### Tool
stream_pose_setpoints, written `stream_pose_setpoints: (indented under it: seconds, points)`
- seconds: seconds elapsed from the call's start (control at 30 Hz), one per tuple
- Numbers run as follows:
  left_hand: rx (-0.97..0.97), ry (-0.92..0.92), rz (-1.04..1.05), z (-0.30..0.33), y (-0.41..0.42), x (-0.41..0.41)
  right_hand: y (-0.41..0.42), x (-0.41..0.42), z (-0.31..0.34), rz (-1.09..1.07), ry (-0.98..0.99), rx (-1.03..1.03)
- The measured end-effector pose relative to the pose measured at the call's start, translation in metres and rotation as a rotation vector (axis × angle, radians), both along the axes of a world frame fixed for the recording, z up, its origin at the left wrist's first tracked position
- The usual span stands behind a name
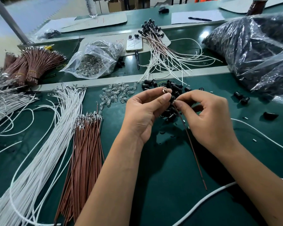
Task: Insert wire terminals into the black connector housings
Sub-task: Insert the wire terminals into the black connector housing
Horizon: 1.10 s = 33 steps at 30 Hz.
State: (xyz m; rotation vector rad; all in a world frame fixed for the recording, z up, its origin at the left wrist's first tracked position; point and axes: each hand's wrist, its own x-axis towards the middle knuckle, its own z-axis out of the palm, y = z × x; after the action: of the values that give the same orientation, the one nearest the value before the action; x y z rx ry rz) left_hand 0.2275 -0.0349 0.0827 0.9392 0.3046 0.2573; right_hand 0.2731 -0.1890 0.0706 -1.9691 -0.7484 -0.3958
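Observation:
My left hand (147, 110) pinches a small black connector housing (172, 98) between thumb and fingers, with a metal terminal (164, 90) showing at its fingertips. My right hand (206, 115) pinches the terminal end of a brown wire (193, 149) right against the housing. The wire hangs down toward me. Behind the hands lies a heap of loose black housings (170, 86). Brown wires (85, 144) and white wires (44, 144) with terminals lie in bundles at the left.
Clear small bulbs (118, 93) are scattered left of the hands. A bag of clear parts (95, 61), a phone (134, 44), finished wired housings (155, 46) and a large bag of black housings (252, 51) lie farther back. A white cable (211, 198) crosses the green mat.

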Motion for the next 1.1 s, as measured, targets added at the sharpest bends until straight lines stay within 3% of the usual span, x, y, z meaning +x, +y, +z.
stream_pose_setpoints:
  seconds: [0.4,1.1]
  points:
    - [-0.056,-0.023,-0.005,-0.0002,-0.0070,0.0009,0.0027,-0.0009,-0.0020,-0.041,0.077,0.060]
    - [0.337,-0.032,0.067,-0.0003,-0.0018,-0.0025,-0.0021,0.0032,-0.0013,0.083,0.127,-0.056]
